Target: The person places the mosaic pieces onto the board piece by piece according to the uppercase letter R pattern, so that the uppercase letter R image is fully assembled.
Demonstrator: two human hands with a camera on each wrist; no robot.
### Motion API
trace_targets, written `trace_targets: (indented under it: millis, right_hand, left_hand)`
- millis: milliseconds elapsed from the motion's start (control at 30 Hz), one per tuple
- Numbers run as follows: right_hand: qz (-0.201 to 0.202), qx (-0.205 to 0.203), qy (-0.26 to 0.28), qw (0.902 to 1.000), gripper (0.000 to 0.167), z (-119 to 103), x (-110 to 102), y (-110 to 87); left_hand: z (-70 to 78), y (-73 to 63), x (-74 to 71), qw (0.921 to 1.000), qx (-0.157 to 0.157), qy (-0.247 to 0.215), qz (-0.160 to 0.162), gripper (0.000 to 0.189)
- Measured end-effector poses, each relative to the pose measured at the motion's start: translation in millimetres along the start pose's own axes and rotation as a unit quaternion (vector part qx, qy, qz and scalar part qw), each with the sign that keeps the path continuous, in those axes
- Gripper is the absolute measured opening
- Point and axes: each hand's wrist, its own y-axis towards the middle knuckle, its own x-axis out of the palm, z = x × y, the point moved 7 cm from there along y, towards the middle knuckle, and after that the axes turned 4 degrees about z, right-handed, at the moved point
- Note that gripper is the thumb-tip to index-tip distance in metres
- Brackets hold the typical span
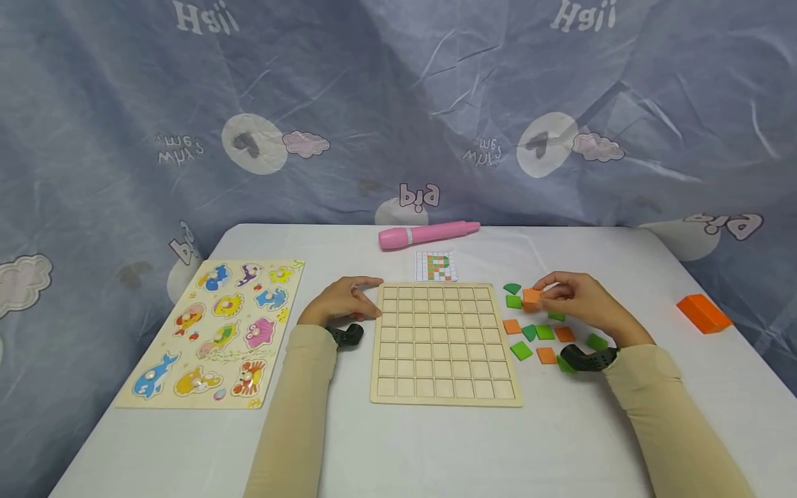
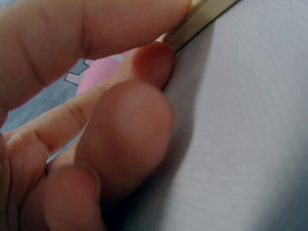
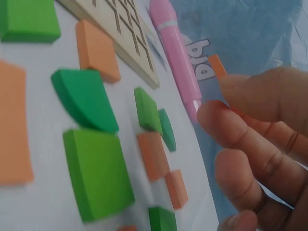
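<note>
My left hand (image 1: 339,301) lies at the left edge of a wooden grid board (image 1: 445,402). Its index fingertip touches near the far left corner and the thumb rests against the side; the other fingers are bent beneath the palm. The squares of the board hold no tiles. Right of the board, my right hand (image 1: 575,301) pinches an orange square tile (image 3: 217,66) between thumb and fingertip, raised above the table in the right wrist view. Around and below that hand lie several loose tiles: orange squares (image 1: 546,355), light green squares (image 1: 521,351) and dark green quarter-rounds (image 3: 86,98).
Behind the board lies a small pattern card (image 1: 437,267) showing coloured squares, with a pink pen-shaped object (image 1: 429,235) beyond it. A sea-animal peg puzzle (image 1: 212,332) occupies the left side. An orange block (image 1: 703,313) sits near the right table edge.
</note>
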Motion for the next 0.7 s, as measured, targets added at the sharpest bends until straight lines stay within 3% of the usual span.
trace_targets:
  millis: [300,700]
  right_hand:
    - [-0.027,0.014,0.036,0.9989,0.037,-16,17,12.3]
    - [-0.036,-0.005,0.064,0.9973,0.031,-36,44,28.4]
  left_hand:
    - [2.5,-0.9,-0.4,0.9999,0.004,-0.012,-0.005,0.078]
    - [3.7,-2.2,-0.2,0.9999,0.001,-0.017,-0.004,0.079]
